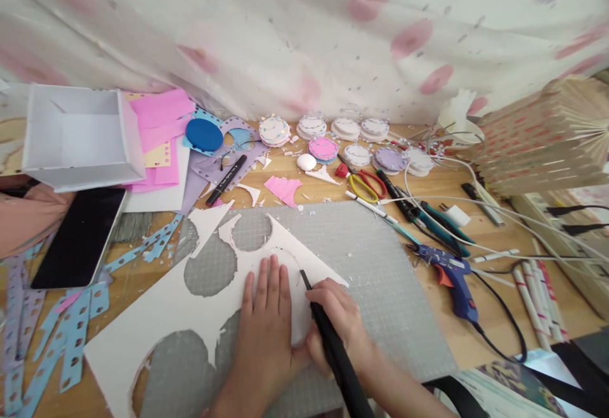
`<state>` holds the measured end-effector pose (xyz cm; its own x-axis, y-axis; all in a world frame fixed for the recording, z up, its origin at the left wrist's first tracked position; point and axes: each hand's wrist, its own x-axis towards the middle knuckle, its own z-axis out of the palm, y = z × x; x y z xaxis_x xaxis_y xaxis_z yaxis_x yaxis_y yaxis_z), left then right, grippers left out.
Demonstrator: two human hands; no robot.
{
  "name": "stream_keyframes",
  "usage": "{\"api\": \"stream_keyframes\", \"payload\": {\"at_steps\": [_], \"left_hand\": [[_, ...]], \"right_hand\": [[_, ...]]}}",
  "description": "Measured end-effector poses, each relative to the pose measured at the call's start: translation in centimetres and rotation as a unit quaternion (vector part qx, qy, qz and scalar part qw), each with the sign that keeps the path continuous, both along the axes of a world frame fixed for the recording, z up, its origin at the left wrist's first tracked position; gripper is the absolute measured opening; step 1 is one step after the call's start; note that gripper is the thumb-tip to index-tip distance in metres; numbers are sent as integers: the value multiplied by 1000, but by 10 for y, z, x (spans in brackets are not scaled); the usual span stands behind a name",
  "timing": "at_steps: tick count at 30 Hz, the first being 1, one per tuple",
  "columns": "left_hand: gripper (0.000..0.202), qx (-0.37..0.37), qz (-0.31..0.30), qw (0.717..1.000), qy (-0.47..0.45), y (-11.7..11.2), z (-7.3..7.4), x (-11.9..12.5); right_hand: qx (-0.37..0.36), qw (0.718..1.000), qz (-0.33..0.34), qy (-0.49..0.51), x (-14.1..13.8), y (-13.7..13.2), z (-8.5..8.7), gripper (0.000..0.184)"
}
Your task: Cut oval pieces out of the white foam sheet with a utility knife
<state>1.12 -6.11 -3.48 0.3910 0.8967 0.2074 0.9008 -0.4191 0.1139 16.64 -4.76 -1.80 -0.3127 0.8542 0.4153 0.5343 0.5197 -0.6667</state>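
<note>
My left hand (266,323) lies flat with fingers stretched, pressing on a white foam sheet (143,316). In my right hand (345,323), the fingers wrap around a long black utility knife (328,335), its tip touching the sheet just right of my left fingertips. A curved line is visible on the sheet near that tip. Several round holes have been cut from the sheet, with ragged edges. Beneath it rests a grey cutting mat (380,291). A loose white offcut (208,224) lies at the sheet's upper left.
Round layered discs (311,127) line the back, near scissors (364,184) and a black marker (227,180). To the right are a blue glue gun (450,278), pliers (445,228) and cables. A white box (76,132), a phone (78,237) and blue strips (76,342) occupy the left.
</note>
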Motion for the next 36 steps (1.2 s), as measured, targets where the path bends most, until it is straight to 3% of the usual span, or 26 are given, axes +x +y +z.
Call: {"api": "stream_keyframes", "payload": {"at_steps": [18, 21, 24, 27, 30, 33, 36], "left_hand": [[97, 20, -8, 1000, 7, 2, 4, 0], [104, 12, -7, 1000, 5, 1, 4, 0], [112, 2, -4, 1000, 1, 0, 5, 0], [119, -17, -17, 1000, 2, -1, 14, -6], [128, -73, -71, 995, 24, 1, 29, -18], [128, -105, -128, 985, 55, 4, 42, -33], [91, -56, -184, 978, 86, 5, 51, -43]], "right_hand": [[37, 999, -1, 36, -1, 1, 1, 32], [23, 996, -36, 80, 1, -2, 0, 34], [14, 987, -119, 105, 5, -3, -4, 35], [32, 974, -208, 80, 18, 3, -9, 33], [32, 965, -259, 25, 43, 16, -9, 34], [-6, 977, -209, -44, 74, 28, -6, 39], [-34, 980, -164, -108, 99, 34, -5, 45]]}}
